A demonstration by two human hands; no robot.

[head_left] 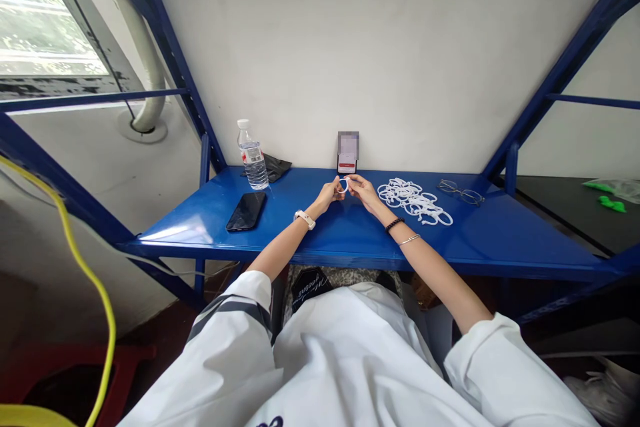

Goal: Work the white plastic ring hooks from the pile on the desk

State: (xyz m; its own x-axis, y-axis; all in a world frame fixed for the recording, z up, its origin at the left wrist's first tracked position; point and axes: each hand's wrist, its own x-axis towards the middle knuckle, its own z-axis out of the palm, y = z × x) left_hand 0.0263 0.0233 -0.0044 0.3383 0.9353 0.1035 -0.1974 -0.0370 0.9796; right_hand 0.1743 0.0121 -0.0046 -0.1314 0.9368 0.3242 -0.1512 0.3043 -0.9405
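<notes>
My left hand [329,194] and my right hand [362,189] meet near the far middle of the blue table. Between them is a small white loop [347,188], pinched by the fingers of both hands. Its exact kind is too small to make out. A loose pile of similar thin white loops [413,200], some with short tail-like ends, lies on the table just right of my right hand. Directly behind my hands, a phone [347,152] with a lit screen leans upright against the wall.
On the left of the blue table [185,221] are a dark phone [247,211], a water bottle [253,157] and a black pouch [277,167]. Eyeglasses [461,192] rest right of the pile. Blue metal posts frame both sides, and a yellow cable [83,260] hangs at far left.
</notes>
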